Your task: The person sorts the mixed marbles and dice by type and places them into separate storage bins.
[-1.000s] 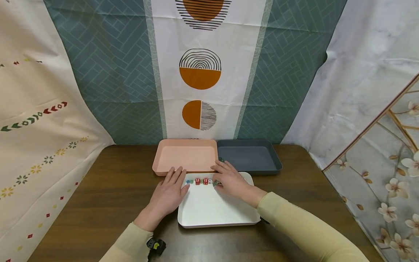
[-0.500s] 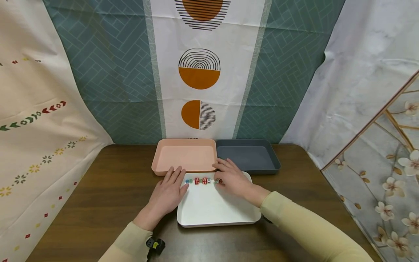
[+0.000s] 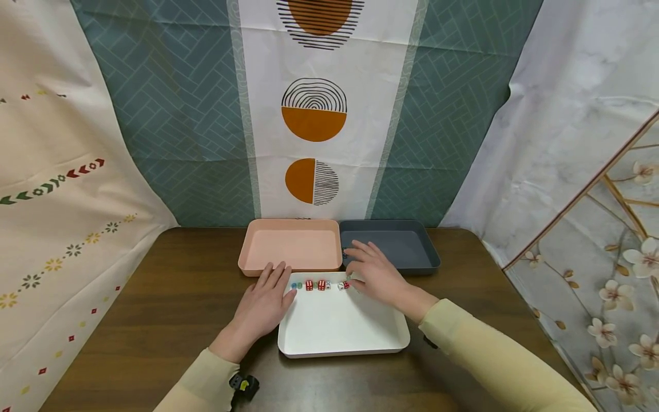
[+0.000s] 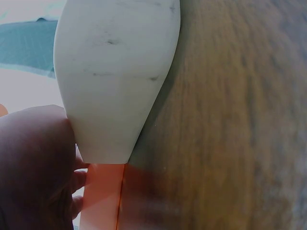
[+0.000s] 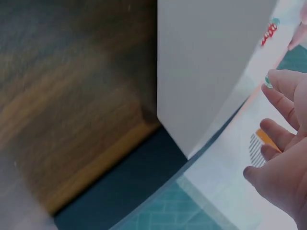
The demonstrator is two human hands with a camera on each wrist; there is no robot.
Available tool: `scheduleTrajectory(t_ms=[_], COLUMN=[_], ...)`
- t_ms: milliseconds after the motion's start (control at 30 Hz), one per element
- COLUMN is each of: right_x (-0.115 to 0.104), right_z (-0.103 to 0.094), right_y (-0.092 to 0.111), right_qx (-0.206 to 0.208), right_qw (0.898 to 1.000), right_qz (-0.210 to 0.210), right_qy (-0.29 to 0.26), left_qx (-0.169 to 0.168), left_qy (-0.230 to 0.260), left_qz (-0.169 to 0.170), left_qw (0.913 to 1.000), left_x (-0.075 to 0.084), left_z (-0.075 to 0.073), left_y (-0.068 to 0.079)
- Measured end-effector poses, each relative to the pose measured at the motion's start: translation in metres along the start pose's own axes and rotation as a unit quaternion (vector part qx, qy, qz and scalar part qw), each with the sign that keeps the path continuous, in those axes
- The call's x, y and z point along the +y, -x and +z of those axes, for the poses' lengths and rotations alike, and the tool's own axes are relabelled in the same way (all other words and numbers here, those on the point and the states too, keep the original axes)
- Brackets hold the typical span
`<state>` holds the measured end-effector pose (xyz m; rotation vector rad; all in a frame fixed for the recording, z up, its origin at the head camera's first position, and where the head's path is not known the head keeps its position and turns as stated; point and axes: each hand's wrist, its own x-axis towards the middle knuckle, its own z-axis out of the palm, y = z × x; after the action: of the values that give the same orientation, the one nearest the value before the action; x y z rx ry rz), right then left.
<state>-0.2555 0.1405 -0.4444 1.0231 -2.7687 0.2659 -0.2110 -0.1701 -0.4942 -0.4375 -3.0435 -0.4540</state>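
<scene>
My left hand (image 3: 262, 303) rests with straight fingers at the left rim of a white tray (image 3: 345, 326). Between thumb and index finger, my right hand (image 3: 378, 274) pinches a small green glass bead (image 5: 268, 82) above the tray's far side; its other fingers are spread. Along that far side lies a row of small pieces: a blue bead (image 3: 294, 285), a green bead (image 3: 300, 285), red dice (image 3: 309, 285), a white die (image 3: 328, 285), and another white die (image 3: 341, 285) beside a red die (image 3: 346, 284).
Behind the white tray, a pink tray (image 3: 290, 246) and a dark grey tray (image 3: 391, 246) stand side by side. Small dark pieces (image 3: 345, 252) sit in the grey tray's left end, partly behind my right fingers. A patterned cloth (image 3: 206, 143) hangs behind the wooden table (image 3: 190, 274).
My right hand has risen and moved right, lifting the green bead away from the row. A white die and a red die at the row's right end now show. The left hand stays put.
</scene>
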Motion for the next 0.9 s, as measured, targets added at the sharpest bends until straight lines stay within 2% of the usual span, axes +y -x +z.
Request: scheduleTrajectory(t_ms=[200, 900], right_x=[0.009, 0.039], right_z=[-0.008, -0.007], right_y=[0.001, -0.005], right_qx=[0.021, 0.011], right_qw=[1.0, 0.995], right_qz=[0.012, 0.093], right_qy=[-0.005, -0.03], left_qx=[-0.001, 0.0], left_qy=[-0.005, -0.006], left_qz=[0.0, -0.004], left_qw=[1.0, 1.0], left_x=[-0.001, 0.0], left_z=[0.001, 0.001], left_y=[0.0, 0.0])
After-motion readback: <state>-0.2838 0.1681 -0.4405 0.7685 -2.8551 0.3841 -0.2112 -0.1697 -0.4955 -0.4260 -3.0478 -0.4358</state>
